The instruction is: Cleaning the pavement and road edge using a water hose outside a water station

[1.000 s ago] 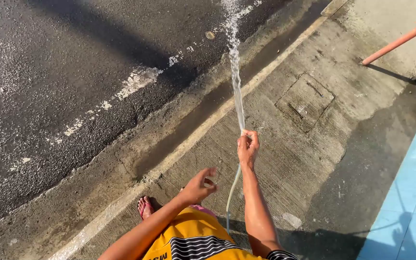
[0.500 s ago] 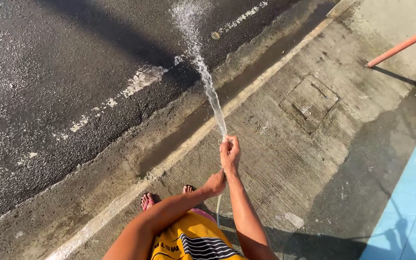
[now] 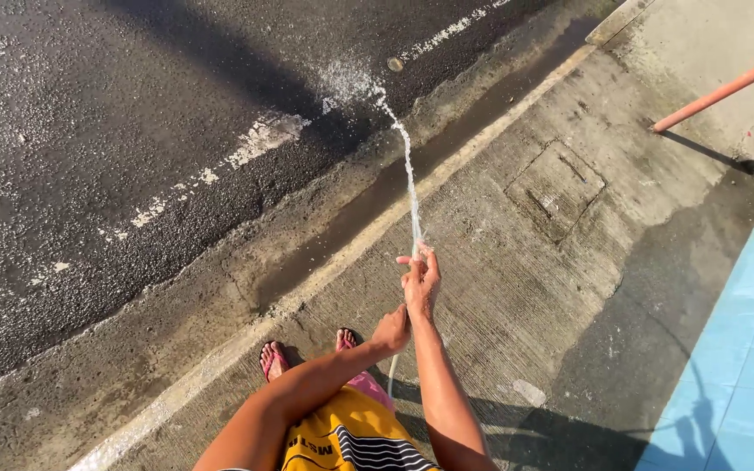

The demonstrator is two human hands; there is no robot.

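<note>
Right hand [image 3: 421, 277] clenched round the tip of a thin white hose [image 3: 392, 373], fingers pinching the outlet; water jet [image 3: 405, 166] shoots from the fist far-left onto the wet asphalt road [image 3: 133, 113]; left hand [image 3: 392, 330] just near-left of it, closed on the hose lower down; hose drops near, toward the feet, over the concrete pavement [image 3: 517, 262].

The hose [image 3: 392, 373] shows only as a short pale strip below the hands; its nozzle end is buried inside the right hand [image 3: 421, 279]. The orange pipe [image 3: 726, 89] runs off the right edge. Lower arms and shirt [image 3: 351, 440] are cut off at the bottom.
</note>
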